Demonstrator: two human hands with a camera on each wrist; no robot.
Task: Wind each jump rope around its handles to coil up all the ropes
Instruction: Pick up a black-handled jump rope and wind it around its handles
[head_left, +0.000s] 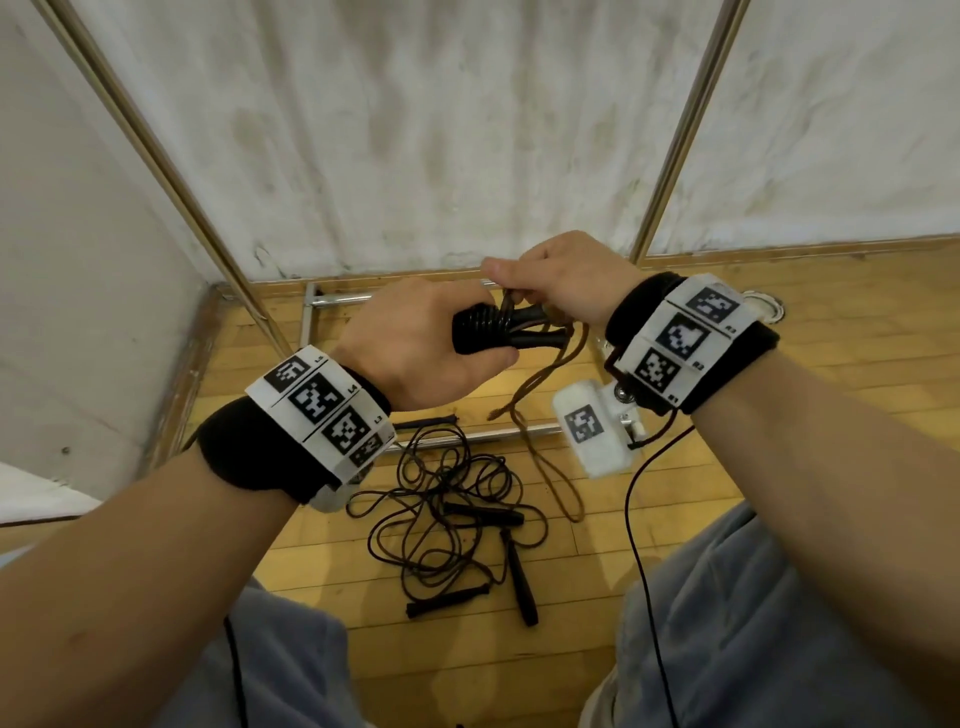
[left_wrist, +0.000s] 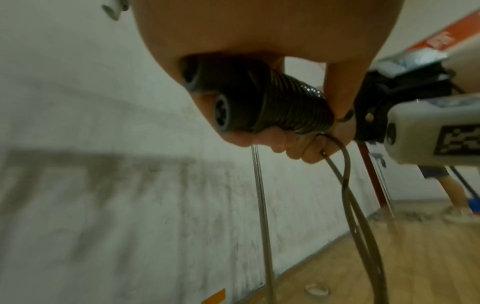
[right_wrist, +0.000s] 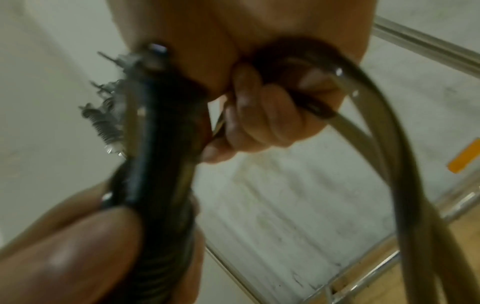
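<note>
My left hand (head_left: 441, 340) grips a pair of black jump rope handles (head_left: 498, 328) held side by side, with brown rope wound in tight turns around them (left_wrist: 285, 105). My right hand (head_left: 561, 283) pinches the loose part of this rope (right_wrist: 384, 127) just beyond the handles. A doubled loop of the brown rope (head_left: 545, 457) hangs from the hands down to the floor. Below them lies a tangle of black jump ropes (head_left: 447, 514) with several black handles (head_left: 519, 582) on the wooden floor.
A chrome frame (head_left: 478, 434) with slanted poles (head_left: 156, 156) stands on the wooden floor (head_left: 831, 338) against a stained white wall (head_left: 441, 130). My knees in grey shorts (head_left: 753, 623) flank the ropes. A black cable (head_left: 639, 545) hangs from my right wrist.
</note>
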